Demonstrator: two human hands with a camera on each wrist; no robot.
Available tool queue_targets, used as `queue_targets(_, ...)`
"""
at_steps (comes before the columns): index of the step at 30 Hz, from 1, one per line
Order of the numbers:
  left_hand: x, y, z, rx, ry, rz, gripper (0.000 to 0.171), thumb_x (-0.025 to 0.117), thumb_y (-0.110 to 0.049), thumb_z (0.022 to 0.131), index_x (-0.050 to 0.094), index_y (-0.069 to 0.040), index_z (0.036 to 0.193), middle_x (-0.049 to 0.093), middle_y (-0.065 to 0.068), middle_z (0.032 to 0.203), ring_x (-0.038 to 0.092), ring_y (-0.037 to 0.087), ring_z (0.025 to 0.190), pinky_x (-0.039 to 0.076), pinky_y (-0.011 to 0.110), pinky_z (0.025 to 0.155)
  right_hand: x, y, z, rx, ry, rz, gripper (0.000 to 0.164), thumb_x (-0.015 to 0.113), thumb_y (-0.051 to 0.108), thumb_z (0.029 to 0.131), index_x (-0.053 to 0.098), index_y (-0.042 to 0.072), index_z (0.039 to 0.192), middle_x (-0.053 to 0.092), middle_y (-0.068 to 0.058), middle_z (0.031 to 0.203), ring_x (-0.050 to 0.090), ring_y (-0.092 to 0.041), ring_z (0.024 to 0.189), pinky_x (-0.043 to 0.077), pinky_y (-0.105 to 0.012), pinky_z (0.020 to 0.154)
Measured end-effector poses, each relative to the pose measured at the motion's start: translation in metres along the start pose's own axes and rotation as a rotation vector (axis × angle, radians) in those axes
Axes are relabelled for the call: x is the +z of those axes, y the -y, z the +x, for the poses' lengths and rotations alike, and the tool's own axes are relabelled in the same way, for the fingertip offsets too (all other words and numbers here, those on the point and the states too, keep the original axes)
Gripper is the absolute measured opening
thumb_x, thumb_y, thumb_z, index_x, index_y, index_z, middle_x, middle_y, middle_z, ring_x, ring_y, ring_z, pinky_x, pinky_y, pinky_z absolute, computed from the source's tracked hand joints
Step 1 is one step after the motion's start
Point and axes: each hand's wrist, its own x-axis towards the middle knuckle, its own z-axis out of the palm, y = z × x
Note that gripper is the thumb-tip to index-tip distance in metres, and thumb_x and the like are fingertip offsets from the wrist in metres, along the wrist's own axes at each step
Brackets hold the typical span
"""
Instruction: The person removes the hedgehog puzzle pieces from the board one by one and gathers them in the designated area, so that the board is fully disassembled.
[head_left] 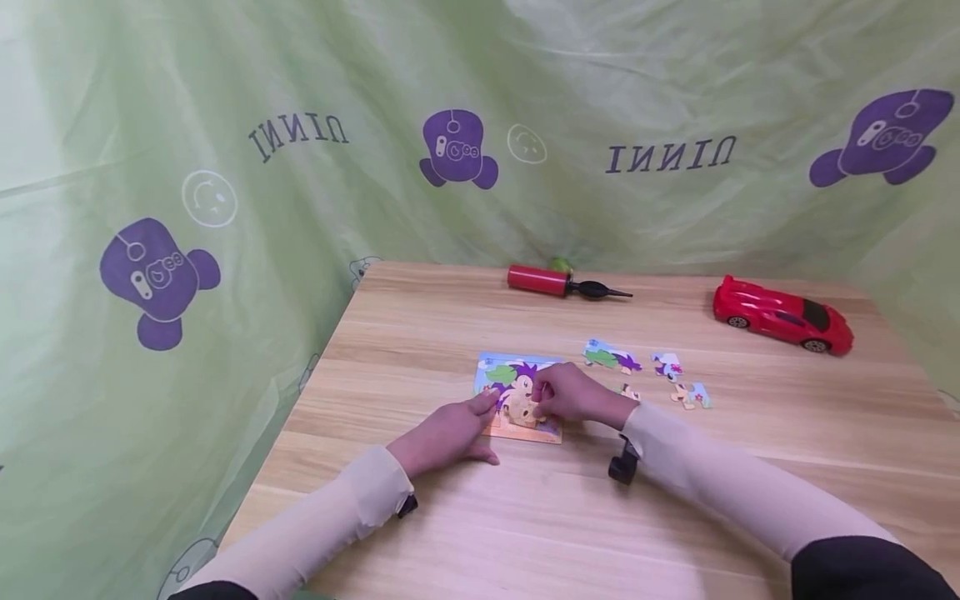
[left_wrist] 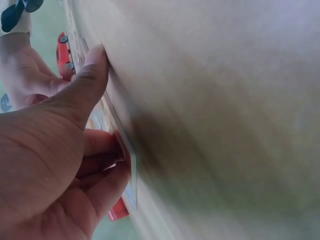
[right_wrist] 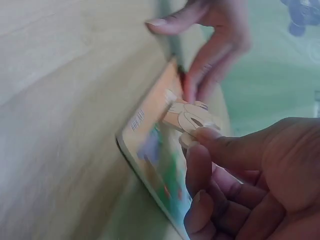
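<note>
A jigsaw puzzle board (head_left: pixel 551 435) with a cartoon hedgehog picture lies flat on the wooden table. My left hand (head_left: pixel 447 435) rests at its left side, fingertips on the board and thumb stretched out along the near side. In the right wrist view, a beige puzzle piece (right_wrist: pixel 186 118) is tilted above the board's picture. Thumb and index finger of my right hand (head_left: pixel 576 393) pinch this piece by its edge. Several loose puzzle pieces (head_left: pixel 611 357) lie on the table to the right of the board, one partly hidden behind the right wrist.
Toward the back of the table lies a red hand pump (head_left: pixel 537 281) with a black nozzle, a small green item (head_left: pixel 560 265) behind it. A red toy car (head_left: pixel 782 317) stands at the back right. A green printed curtain (head_left: pixel 555 75) hangs behind the table and along its left.
</note>
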Motion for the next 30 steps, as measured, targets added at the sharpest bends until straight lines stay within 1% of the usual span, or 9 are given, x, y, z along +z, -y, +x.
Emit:
queue_targets(4,0.000,0.000,0.003,-0.011,0.000,0.034,0.084,0.064,-0.065,0.082,0.061,-0.001,0.135,0.045,0.016,0.155,0.055,0.028,0.136,0.055,0.032,0.099,-0.018,-0.017,-0.020,0.019,0.009,0.066,0.012,0.078,0.011,0.085,0.066,0.010,0.084,0.064,-0.005,0.067,0.062,-0.015,0.059,0.051,-0.025,0.058)
queue_targets(7,-0.001,0.001,0.004,-0.011,0.000,0.051,0.085,0.063,-0.067,0.081,0.061,-0.002,0.135,0.048,0.015,0.153,0.054,0.026,0.137,0.054,0.033,0.101,-0.033,-0.034,-0.040,0.031,0.034,0.076,0.011,0.076,0.010,0.087,0.065,0.010,0.085,0.065,-0.005,0.068,0.062,-0.016,0.059,0.050,-0.025,0.057)
queue_targets(10,-0.002,0.002,0.005,0.000,-0.010,0.054,0.086,0.064,-0.069,0.080,0.063,-0.001,0.133,0.050,0.016,0.151,0.054,0.026,0.137,0.051,0.034,0.106,-0.043,-0.053,-0.062,0.028,0.069,0.055,0.010,0.074,0.008,0.088,0.065,0.011,0.084,0.064,-0.002,0.066,0.060,-0.013,0.058,0.048,-0.023,0.055)
queue_targets(14,-0.002,0.004,0.008,0.013,-0.015,-0.014,0.084,0.066,-0.067,0.078,0.066,0.001,0.127,0.050,0.019,0.151,0.051,0.032,0.140,0.044,0.038,0.114,-0.048,-0.075,-0.089,0.048,0.115,0.074,0.010,0.073,0.007,0.089,0.064,0.010,0.084,0.061,0.000,0.062,0.057,-0.010,0.055,0.045,-0.021,0.050)
queue_targets(17,0.000,0.007,0.011,0.008,-0.012,-0.076,0.083,0.069,-0.064,0.078,0.067,0.003,0.126,0.050,0.020,0.151,0.048,0.037,0.141,0.040,0.040,0.118,-0.048,-0.083,-0.100,0.065,0.127,0.089,0.010,0.074,0.008,0.088,0.065,0.010,0.084,0.060,0.001,0.061,0.056,-0.009,0.053,0.045,-0.021,0.048)
queue_targets(20,0.002,0.009,0.012,-0.009,-0.007,-0.108,0.082,0.070,-0.063,0.078,0.066,0.002,0.128,0.052,0.018,0.150,0.047,0.038,0.142,0.039,0.041,0.119,-0.049,-0.084,-0.105,0.061,0.102,0.026,0.011,0.077,0.012,0.086,0.067,0.013,0.082,0.060,0.004,0.062,0.054,-0.008,0.055,0.044,-0.021,0.050)
queue_targets(24,0.003,0.011,0.012,-0.060,-0.002,-0.183,0.088,0.072,-0.062,0.077,0.060,0.001,0.136,0.051,0.015,0.151,0.046,0.033,0.143,0.040,0.040,0.118,-0.057,-0.075,-0.104,0.055,0.006,-0.143,0.009,0.077,0.014,0.086,0.069,0.016,0.081,0.059,0.006,0.068,0.051,-0.008,0.063,0.043,-0.021,0.057)
queue_targets(27,0.003,0.012,0.012,-0.094,-0.004,-0.224,0.091,0.074,-0.062,0.075,0.057,0.002,0.138,0.049,0.013,0.153,0.048,0.030,0.143,0.042,0.039,0.116,-0.062,-0.061,-0.096,0.044,-0.052,-0.219,0.007,0.075,0.016,0.088,0.070,0.017,0.084,0.061,0.006,0.073,0.051,-0.009,0.068,0.044,-0.022,0.061)
queue_targets(30,0.004,0.012,0.011,-0.101,-0.003,-0.203,0.096,0.072,-0.063,0.075,0.054,0.005,0.141,0.046,0.014,0.155,0.050,0.031,0.141,0.045,0.038,0.114,-0.058,-0.043,-0.081,-0.007,-0.059,-0.232,0.006,0.074,0.019,0.089,0.070,0.018,0.085,0.063,0.007,0.074,0.052,-0.008,0.068,0.046,-0.022,0.063)
